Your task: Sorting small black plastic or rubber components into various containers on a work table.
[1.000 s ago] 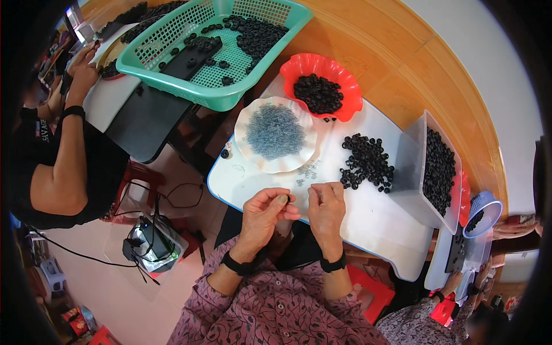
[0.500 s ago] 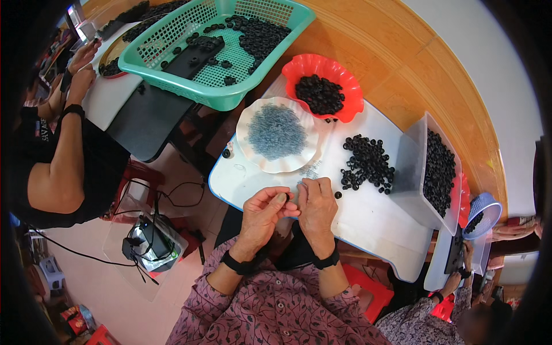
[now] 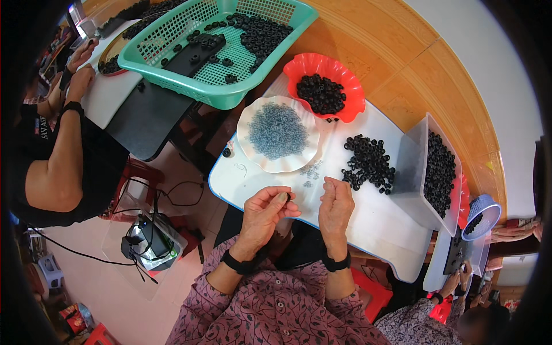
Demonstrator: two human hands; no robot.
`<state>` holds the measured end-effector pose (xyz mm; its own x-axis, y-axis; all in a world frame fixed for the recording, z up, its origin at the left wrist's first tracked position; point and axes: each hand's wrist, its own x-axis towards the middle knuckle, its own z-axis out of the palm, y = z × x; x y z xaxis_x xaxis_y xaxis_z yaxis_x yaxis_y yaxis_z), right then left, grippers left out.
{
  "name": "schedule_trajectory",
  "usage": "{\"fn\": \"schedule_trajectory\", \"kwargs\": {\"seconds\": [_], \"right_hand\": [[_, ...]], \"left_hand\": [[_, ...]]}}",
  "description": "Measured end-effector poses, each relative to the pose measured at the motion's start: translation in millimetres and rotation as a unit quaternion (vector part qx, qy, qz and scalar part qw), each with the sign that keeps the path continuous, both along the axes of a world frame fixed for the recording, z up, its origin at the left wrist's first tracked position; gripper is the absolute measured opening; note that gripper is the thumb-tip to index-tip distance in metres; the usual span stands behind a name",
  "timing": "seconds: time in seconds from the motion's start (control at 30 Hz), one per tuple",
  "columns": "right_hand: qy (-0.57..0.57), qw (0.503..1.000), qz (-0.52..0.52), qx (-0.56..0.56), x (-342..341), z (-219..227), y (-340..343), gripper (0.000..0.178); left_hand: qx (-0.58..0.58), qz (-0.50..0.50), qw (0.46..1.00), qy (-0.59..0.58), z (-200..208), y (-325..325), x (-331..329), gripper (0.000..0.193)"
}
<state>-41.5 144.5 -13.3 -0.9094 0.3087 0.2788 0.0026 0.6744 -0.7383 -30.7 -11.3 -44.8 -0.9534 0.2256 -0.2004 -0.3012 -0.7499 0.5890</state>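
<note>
My left hand (image 3: 263, 218) pinches a small black ring-shaped part (image 3: 288, 197) between thumb and forefinger, above the near edge of the white table (image 3: 368, 230). To its right, and apart from it, my right hand (image 3: 336, 213) is closed with thumb and fingertips together; whatever may be in them is too small to make out. Just beyond the hands, a few tiny clear pieces (image 3: 311, 171) lie on the table. Past them stands a white wavy-edged plate (image 3: 244, 150) heaped with tiny translucent blue-grey pieces (image 3: 278, 131). A loose pile of black parts (image 3: 368, 162) lies right of the plate.
A red scalloped bowl (image 3: 357, 106) of black parts stands behind the plate. At right, a clear bin (image 3: 409, 172) holds many more. A green basket (image 3: 215, 99) occupies the far left. One person (image 3: 54, 178) works at left, and another person's hands (image 3: 454, 282) show at lower right.
My right hand has drawn away to the right from my left hand, uncovering more of the tiny clear pieces. My left hand keeps its pinch on the black part.
</note>
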Motion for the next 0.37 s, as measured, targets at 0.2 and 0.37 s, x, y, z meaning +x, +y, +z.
{"fn": "schedule_trajectory", "kwargs": {"seconds": [0.2, 0.37], "right_hand": [[0.049, 0.994, 0.015, 0.094, 3, -1, -2, 0.010], [-0.018, 0.975, 0.033, 0.221, 2, -3, -10, 0.016]], "left_hand": [[-0.003, 0.000, 1.000, 0.001, 2, 1, 0, 0.020], [0.003, 0.000, 1.000, 0.009, -1, 0, 0, 0.020]]}}
